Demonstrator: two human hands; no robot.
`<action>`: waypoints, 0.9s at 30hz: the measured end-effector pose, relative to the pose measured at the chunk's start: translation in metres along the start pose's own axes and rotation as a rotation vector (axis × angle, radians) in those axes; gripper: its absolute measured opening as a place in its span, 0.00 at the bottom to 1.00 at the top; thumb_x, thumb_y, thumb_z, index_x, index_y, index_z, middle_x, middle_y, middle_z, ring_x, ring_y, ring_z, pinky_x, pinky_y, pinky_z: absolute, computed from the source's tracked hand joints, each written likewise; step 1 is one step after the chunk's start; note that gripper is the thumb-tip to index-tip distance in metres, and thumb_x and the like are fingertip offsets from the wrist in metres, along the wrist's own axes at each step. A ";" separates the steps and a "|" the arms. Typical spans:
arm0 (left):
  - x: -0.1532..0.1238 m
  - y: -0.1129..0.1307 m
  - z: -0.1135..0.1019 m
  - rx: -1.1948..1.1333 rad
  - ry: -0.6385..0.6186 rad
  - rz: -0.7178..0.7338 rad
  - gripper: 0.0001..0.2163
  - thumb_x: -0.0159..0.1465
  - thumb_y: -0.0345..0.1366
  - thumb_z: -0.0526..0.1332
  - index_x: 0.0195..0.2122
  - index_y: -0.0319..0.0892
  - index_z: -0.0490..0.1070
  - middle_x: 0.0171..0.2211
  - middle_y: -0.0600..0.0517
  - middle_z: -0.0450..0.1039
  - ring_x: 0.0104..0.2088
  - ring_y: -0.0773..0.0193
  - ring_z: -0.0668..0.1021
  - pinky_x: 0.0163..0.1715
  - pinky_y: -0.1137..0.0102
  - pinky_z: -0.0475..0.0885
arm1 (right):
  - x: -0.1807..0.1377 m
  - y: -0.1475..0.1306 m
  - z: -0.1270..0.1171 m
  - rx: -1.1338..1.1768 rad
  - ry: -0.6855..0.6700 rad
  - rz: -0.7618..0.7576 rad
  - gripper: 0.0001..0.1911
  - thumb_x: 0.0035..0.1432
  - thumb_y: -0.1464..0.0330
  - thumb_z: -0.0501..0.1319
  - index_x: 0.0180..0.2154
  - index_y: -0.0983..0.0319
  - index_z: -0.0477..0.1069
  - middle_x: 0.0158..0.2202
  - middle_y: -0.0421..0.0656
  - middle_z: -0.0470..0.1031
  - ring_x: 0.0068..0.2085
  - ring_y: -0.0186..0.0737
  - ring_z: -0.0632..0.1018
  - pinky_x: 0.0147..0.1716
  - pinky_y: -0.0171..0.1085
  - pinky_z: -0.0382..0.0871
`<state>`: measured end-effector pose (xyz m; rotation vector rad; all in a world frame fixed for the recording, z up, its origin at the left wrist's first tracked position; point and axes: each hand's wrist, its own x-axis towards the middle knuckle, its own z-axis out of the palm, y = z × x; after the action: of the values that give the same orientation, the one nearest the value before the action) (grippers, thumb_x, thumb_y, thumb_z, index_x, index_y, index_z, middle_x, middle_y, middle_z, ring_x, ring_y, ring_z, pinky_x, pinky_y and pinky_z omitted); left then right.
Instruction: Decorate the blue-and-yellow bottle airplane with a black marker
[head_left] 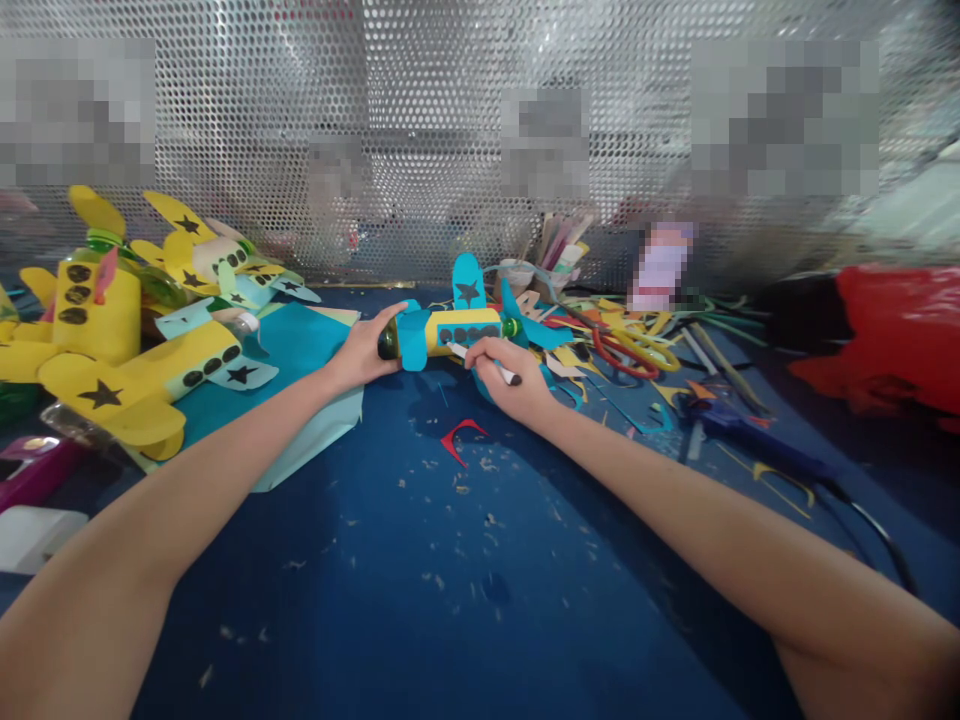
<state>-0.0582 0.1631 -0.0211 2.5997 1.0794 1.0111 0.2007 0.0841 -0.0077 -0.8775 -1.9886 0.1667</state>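
Observation:
In the middle of the head view is a toy plane (442, 327) made from a bottle wrapped in yellow paper. It has blue paper wings and tail, a black star on one wing, and a row of dark oval windows. My left hand (369, 350) is closed round the bottle's dark base at the left end. A white marker (459, 350) with a black end sits in the closed fingers of my right hand (510, 375). Its tip is at the windows on the yellow paper; whether it touches, I cannot tell.
Several finished-looking yellow bottle planes (150, 375) crowd the left side, beside blue paper sheets (300, 345). Rightward lie paper scraps, scissors (626, 345), a blue glue gun (757, 435) with a cord, and a red plastic bag (900, 340). A perforated metal screen (427, 100) stands behind.

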 end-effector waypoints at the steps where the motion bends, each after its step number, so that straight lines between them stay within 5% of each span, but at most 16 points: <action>1: 0.000 0.000 0.000 -0.001 0.002 0.001 0.40 0.54 0.40 0.70 0.67 0.48 0.54 0.64 0.43 0.66 0.61 0.43 0.72 0.59 0.51 0.68 | 0.000 -0.001 0.000 -0.004 0.006 0.004 0.11 0.60 0.72 0.51 0.27 0.58 0.68 0.26 0.40 0.73 0.30 0.38 0.73 0.34 0.39 0.67; 27: -0.001 -0.001 0.001 0.000 0.010 -0.006 0.40 0.54 0.40 0.71 0.67 0.49 0.54 0.63 0.43 0.67 0.61 0.43 0.72 0.58 0.52 0.69 | -0.001 0.001 0.001 -0.051 0.034 0.004 0.12 0.60 0.72 0.51 0.27 0.58 0.68 0.27 0.41 0.74 0.31 0.40 0.75 0.35 0.40 0.68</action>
<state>-0.0582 0.1634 -0.0225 2.5928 1.0886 1.0241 0.2008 0.0844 -0.0089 -0.9111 -1.9673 0.1035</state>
